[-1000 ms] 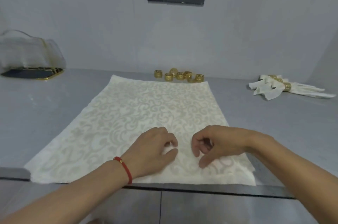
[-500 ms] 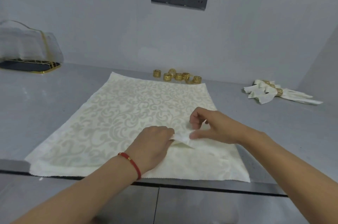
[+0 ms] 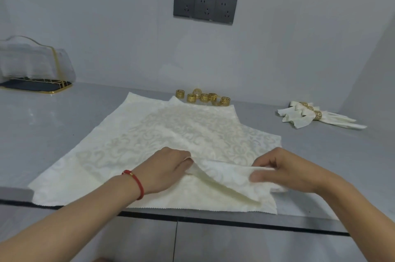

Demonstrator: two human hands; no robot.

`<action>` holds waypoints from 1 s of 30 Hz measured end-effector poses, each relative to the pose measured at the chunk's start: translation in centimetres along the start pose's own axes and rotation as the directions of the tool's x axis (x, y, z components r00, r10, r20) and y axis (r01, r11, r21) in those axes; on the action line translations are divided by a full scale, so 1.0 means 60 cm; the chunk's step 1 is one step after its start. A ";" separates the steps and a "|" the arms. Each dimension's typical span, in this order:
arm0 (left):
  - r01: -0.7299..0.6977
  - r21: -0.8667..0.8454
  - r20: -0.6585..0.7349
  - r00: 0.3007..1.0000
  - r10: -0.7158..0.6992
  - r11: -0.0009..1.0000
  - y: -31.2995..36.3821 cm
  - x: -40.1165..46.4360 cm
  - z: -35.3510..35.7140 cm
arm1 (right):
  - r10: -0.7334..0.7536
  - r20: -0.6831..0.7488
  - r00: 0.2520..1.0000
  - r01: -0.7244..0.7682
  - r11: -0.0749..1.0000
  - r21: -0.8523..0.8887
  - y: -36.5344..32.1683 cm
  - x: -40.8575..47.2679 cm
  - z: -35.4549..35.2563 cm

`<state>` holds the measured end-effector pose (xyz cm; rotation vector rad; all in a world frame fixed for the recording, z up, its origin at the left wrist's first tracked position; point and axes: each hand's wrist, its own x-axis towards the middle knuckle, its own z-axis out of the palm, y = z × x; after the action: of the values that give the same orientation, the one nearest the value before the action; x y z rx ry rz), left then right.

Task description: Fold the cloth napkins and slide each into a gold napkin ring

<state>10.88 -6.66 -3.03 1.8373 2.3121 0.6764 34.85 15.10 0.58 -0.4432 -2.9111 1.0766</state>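
A cream cloth napkin point(image 3: 149, 133) with a scroll pattern lies spread on the grey counter point(image 3: 42, 124). A raised pleat of it runs across its near part between my hands. My left hand point(image 3: 166, 167), with a red cord at the wrist, pinches the pleat's left end. My right hand point(image 3: 284, 169) pinches the pleat's right end between thumb and fingers, lifting the cloth off the counter. Several gold napkin rings point(image 3: 203, 98) sit in a cluster just past the napkin's far edge.
Finished napkins in gold rings point(image 3: 310, 114) lie at the far right of the counter. A clear gold-trimmed holder on a dark tray point(image 3: 32, 69) stands at the far left. A dark socket panel point(image 3: 205, 7) is on the wall. The counter's front edge runs below my wrists.
Both hands have pinched up a pleat near the napkin's front. My right hand has pulled its end rightward, lengthening the fold and rumpling the napkin's right and far edges.
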 end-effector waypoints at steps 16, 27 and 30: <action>0.226 -0.373 0.190 0.968 -0.165 0.900 -0.094 -0.051 -0.106 | -0.032 -0.096 0.995 0.052 0.975 0.217 -0.048 0.107 0.023; 0.481 0.297 -0.205 0.876 -0.437 0.825 -0.252 0.157 -0.081 | 0.015 -0.562 0.827 -0.285 0.873 -0.397 -0.049 0.413 -0.015; 0.496 0.435 -0.199 0.867 -0.458 0.751 -0.279 0.203 -0.073 | -0.052 -0.445 0.894 -0.152 0.899 -0.410 -0.057 0.411 0.025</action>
<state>-8.90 0.91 -3.71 1.2372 3.0345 0.1081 10.16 18.20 -0.60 -0.6730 -2.6968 0.2442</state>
